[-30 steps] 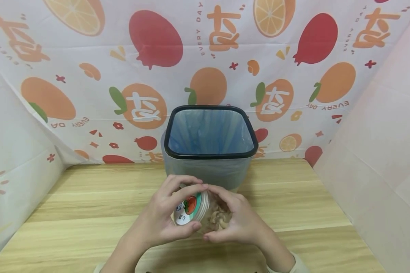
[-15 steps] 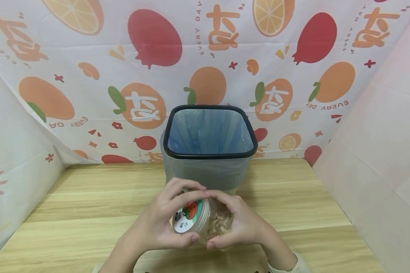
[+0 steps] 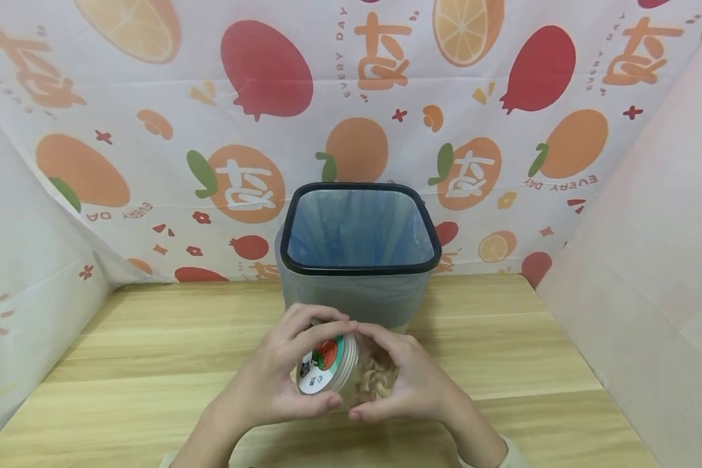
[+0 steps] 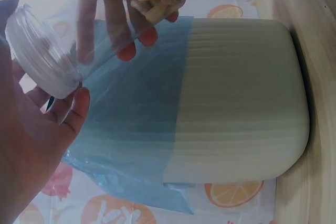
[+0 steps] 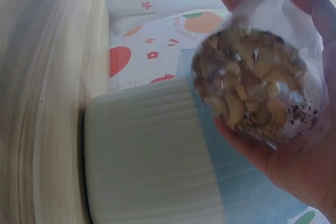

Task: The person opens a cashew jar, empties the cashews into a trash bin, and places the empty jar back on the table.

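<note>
A clear plastic jar (image 3: 370, 376) is held tilted between both hands above the table, in front of the bin. Curved nuts that look like cashews (image 5: 252, 85) lie toward its bottom, with dark crumbs among them. My left hand (image 3: 283, 370) grips the jar's lid (image 3: 326, 364), whose top carries a white and green label with a red fruit. Around the jar's body curls my right hand (image 3: 406, 377), thumb on the near side. In the left wrist view the ridged lid (image 4: 44, 51) sits at the jar's mouth, with left fingers around it.
Just beyond the hands stands a pale waste bin (image 3: 351, 296) with a black rim (image 3: 359, 269) and a bluish liner (image 3: 357, 227). It rests on a wood-grain table (image 3: 169, 364). A fruit-printed cloth (image 3: 351, 84) hangs behind, and pale sheets (image 3: 649, 260) flank both sides.
Both hands and the jar dip slightly toward the near edge, then rise a little again. The lid's label turns slightly. The grip of both hands stays much the same.
</note>
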The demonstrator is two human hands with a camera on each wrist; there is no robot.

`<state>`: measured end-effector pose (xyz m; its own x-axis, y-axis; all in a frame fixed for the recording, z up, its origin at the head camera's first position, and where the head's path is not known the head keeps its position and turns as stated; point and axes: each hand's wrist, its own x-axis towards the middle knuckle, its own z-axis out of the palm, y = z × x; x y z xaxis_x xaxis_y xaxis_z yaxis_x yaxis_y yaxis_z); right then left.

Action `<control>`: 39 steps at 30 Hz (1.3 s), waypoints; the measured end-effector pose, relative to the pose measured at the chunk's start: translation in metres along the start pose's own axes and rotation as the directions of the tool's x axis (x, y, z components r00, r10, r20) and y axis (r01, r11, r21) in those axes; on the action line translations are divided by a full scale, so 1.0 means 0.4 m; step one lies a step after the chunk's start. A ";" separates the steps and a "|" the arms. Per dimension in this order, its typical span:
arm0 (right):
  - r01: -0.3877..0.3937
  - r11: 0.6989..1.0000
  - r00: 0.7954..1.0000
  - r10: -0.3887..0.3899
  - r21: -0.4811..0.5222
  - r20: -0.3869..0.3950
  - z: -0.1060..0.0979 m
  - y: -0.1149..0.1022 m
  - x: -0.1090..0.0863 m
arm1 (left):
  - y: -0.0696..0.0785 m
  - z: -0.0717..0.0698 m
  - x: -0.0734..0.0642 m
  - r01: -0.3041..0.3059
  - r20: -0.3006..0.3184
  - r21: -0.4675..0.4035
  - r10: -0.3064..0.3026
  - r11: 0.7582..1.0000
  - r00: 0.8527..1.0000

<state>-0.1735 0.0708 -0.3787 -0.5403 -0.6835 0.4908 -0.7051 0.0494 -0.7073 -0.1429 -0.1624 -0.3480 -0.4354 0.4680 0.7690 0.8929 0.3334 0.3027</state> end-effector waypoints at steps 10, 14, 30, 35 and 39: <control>0.008 0.995 0.997 -0.015 0.095 0.071 -0.012 0.005 -0.004 | 0.007 0.002 0.006 -0.057 0.000 -0.056 0.057 0.997 0.998; 0.025 0.999 0.999 -0.026 0.042 0.030 -0.004 0.000 0.000 | 0.003 0.004 0.005 -0.027 -0.014 -0.036 0.027 0.999 1.000; 0.026 0.996 0.996 -0.033 0.088 0.079 -0.012 0.000 -0.002 | 0.015 -0.006 0.013 -0.082 0.011 -0.068 0.083 0.994 0.996; 0.037 0.996 0.996 -0.043 0.081 0.076 -0.012 -0.003 0.000 | 0.017 -0.006 0.015 -0.085 0.003 -0.066 0.085 0.994 0.996; 0.047 0.999 0.998 -0.048 0.014 0.034 -0.004 -0.008 0.001 | 0.014 -0.003 0.006 -0.037 -0.001 -0.033 0.037 0.999 0.999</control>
<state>-0.1724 0.0716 -0.3754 -0.4901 -0.7095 0.5064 -0.7232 0.0067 -0.6906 -0.1388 -0.1602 -0.3438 -0.4019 0.4790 0.7804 0.9117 0.2889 0.2921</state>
